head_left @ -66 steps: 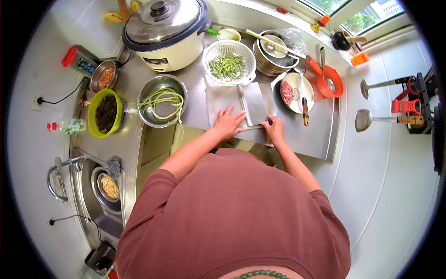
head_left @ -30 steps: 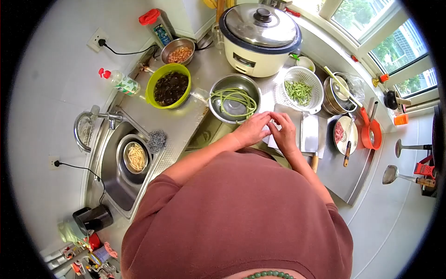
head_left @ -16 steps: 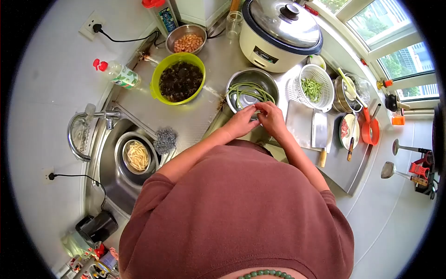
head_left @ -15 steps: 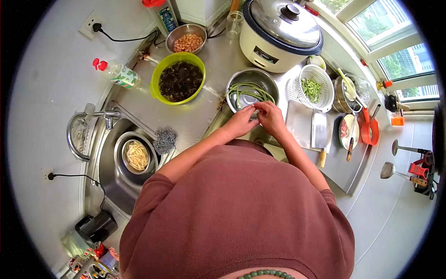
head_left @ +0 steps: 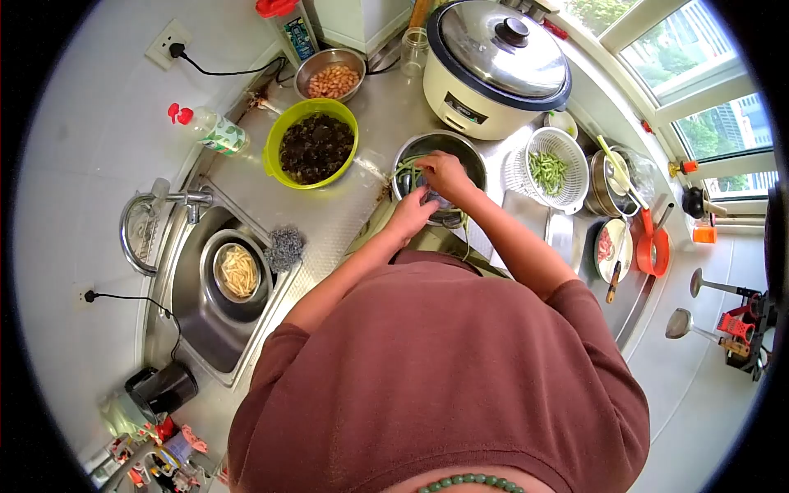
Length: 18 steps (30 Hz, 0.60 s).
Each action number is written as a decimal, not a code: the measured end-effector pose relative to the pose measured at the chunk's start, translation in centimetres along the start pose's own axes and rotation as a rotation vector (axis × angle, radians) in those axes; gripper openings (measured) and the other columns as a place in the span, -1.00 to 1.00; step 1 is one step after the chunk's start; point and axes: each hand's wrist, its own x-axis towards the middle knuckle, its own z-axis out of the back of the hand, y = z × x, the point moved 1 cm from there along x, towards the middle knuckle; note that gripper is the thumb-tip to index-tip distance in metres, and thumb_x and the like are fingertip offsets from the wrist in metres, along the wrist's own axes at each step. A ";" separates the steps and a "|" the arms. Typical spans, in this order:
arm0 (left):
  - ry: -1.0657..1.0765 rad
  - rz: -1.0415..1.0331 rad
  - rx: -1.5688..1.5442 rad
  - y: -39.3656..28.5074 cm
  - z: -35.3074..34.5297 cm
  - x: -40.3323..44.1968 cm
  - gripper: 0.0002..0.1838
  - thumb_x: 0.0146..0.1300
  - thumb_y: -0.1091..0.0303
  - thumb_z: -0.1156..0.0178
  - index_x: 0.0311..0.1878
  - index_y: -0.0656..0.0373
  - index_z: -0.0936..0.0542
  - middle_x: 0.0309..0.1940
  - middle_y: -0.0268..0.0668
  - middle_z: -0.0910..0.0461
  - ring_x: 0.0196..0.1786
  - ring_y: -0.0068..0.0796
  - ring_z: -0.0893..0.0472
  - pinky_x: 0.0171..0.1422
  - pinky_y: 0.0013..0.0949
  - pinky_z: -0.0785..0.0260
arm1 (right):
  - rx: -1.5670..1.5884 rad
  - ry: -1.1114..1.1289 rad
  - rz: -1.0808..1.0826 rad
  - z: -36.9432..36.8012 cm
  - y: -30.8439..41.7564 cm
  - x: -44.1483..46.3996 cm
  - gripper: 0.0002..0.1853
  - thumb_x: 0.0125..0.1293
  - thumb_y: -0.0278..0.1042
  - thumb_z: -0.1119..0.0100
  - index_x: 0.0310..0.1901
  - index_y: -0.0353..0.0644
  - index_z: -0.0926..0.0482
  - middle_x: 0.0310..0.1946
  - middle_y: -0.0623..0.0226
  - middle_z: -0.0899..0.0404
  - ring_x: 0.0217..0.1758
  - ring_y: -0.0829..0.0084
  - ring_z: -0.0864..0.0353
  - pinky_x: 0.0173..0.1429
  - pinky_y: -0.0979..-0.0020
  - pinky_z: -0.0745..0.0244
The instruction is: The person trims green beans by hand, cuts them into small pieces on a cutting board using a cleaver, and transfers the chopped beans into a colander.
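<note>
Your right hand (head_left: 448, 176) reaches into the steel bowl (head_left: 477, 164) on the counter (head_left: 385, 123), fingers at the long green beans inside; your left hand (head_left: 410, 216) is by the near rim. Whether either hand's fingers clamp a bean, you cannot tell.

At one o'clock the right hand (head_left: 446, 176) and left hand (head_left: 412, 217) hide part of the long green beans (head_left: 406, 172) and the steel bowl (head_left: 473, 158); what the fingers grip is unclear. Toward three, the right forearm (head_left: 516, 233) covers the handle of the cleaver (head_left: 560, 232). The top edge cuts the red lid (head_left: 276, 7) at eleven; the bottom edge cuts the bead necklace (head_left: 469, 480) near half past five.
</note>
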 end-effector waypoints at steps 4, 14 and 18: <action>-0.043 0.053 -0.098 -0.7 -0.3 -0.3 -0.48 0.31 0.45 -0.06 0.32 0.37 -0.31 0.18 -0.20 -0.45 0.17 -0.45 -0.42 0.31 -0.37 -0.22 | -0.001 -0.006 0.008 -1.2 -1.1 0.7 -0.76 0.14 -0.44 -0.09 -0.19 -0.07 -0.70 -0.23 0.09 -0.60 -0.15 0.00 -0.60 -0.04 0.12 -0.51; -0.070 0.067 -0.145 -0.3 0.1 -0.1 -0.52 0.29 0.46 -0.06 0.28 0.35 -0.35 0.13 -0.23 -0.48 0.13 -0.47 -0.45 0.28 -0.38 -0.24 | 0.035 0.010 0.060 -2.1 -1.1 1.5 -0.74 0.03 -0.45 -0.26 -0.18 -0.06 -0.66 -0.20 0.22 -0.59 -0.15 0.09 -0.60 -0.09 0.19 -0.52; -0.038 0.074 -0.177 -0.1 0.3 0.1 -0.52 0.30 0.46 -0.06 0.28 0.35 -0.35 0.15 -0.25 -0.47 0.15 -0.48 -0.43 0.30 -0.38 -0.23 | -0.048 0.083 0.060 -2.8 -1.4 2.3 -0.82 0.10 -0.39 -0.24 -0.21 -0.07 -0.62 -0.13 0.26 -0.58 -0.12 0.09 -0.59 -0.10 0.19 -0.52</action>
